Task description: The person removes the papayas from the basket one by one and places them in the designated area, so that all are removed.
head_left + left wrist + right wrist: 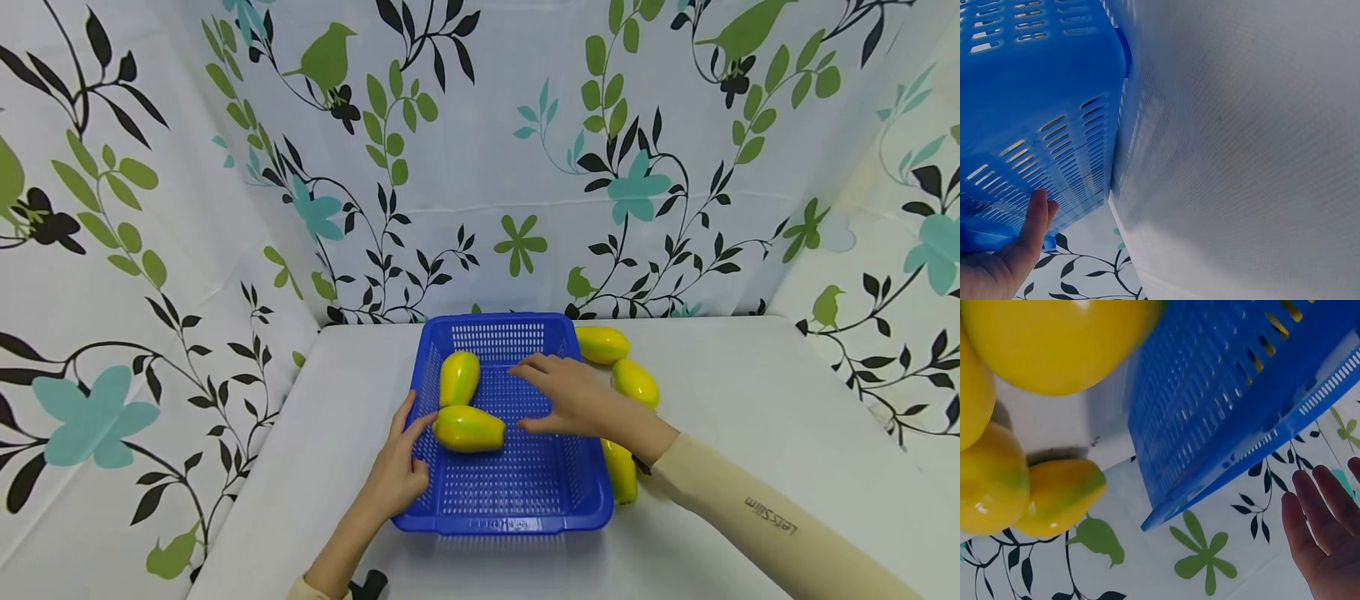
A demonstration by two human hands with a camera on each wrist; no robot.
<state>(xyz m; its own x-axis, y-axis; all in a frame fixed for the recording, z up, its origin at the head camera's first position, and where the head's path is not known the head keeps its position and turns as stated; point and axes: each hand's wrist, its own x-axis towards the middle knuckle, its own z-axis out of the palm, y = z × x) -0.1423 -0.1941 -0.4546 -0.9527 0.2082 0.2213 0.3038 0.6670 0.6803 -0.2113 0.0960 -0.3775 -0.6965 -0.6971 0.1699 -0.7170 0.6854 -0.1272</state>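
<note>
A blue basket [517,523] holds two yellow-green fruits: one [459,379] lies lengthwise near the left wall, the other [469,429] crosswise in front of it. My left hand [397,467] is at the basket's left side, one fingertip at the end of the crosswise fruit; in the left wrist view, fingers [1036,215] lie against the outer wall. Over the basket's right half is my right hand [558,396], fingers spread and holding nothing; the right wrist view shows its fingers [1329,519] apart beyond the rim.
Several more yellow fruits lie on the white table [720,400] along the basket's right side, among them one at the back [602,344], one in the middle [636,383] and one nearer [620,472]. A patterned cloth [480,167] hangs behind and at both sides.
</note>
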